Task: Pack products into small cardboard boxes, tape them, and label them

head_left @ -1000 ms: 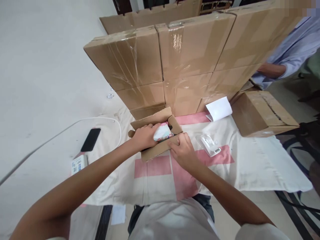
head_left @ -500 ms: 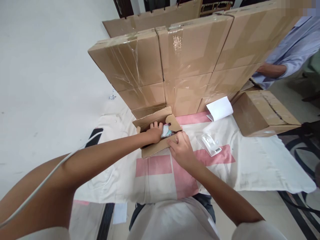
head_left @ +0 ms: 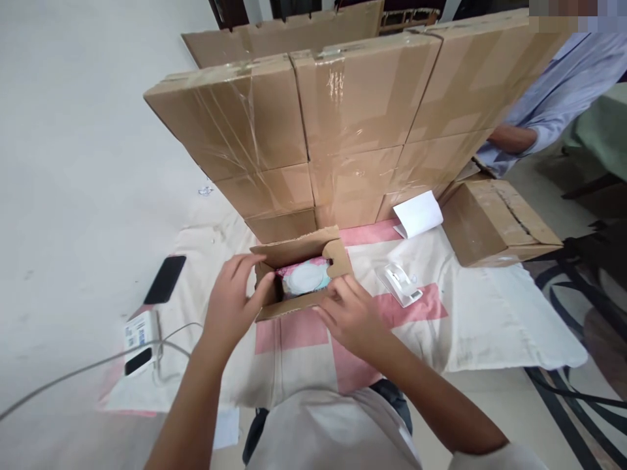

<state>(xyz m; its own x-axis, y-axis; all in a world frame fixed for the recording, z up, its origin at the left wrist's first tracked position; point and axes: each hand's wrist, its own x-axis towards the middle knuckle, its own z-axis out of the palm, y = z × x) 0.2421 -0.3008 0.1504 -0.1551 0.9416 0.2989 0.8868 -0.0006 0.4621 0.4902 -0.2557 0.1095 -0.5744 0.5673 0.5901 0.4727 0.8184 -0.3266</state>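
The left hand [head_left: 231,301] is holding its fingers apart, the right hand [head_left: 356,320] is pinching the carton [head_left: 298,247], and a white box [head_left: 145,321] is bearing illegible lettering [head_left: 136,341].

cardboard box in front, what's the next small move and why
Probably press the notched end flap inward: the cardboard box is open on top, the patterned packet lies inside, and the right hand is beside that flap.
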